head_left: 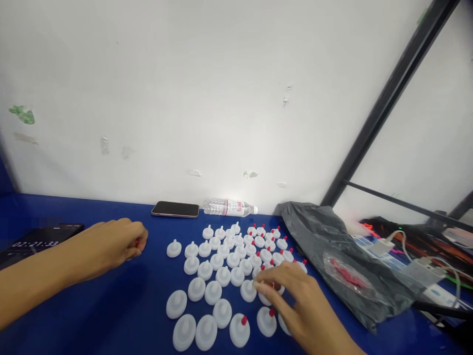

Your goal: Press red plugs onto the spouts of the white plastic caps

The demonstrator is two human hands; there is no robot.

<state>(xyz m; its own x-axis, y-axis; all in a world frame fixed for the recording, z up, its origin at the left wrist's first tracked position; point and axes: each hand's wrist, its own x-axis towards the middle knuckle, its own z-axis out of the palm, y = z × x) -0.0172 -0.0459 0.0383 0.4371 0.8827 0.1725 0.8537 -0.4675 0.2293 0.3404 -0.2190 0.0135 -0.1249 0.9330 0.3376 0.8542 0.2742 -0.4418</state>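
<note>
1. Since the head view is all there is, key bit first: the right hand [290, 296] is at one white disc [247, 293] toward the front edge of the blue bench [121, 301]. That disc lies just left of the fingertips, round base down, nozzle pointing up.
2. Right thumb and index tips are close together right by that nozzle. Can't tell if they're actually pinching it or just next to it.
3. Left hand [123, 241] is a loose fist with something red [137, 242] peeking out, probably caps, no idea how many. It's over on the bench's left side, well apart from that disc, so the right hand is way nearer.
4. Other discs spread from near the back edge to the front. Lots on the right side wear red caps [244, 320]; most on the left have bare nozzles.
5. Containers: a clear packet [349, 276] with red pieces inside lies on a grey bag [310, 231] by the right edge, and I can't see into the bag. Clear bottle [218, 206] lies lengthwise along the back edge, contents unclear.
</note>
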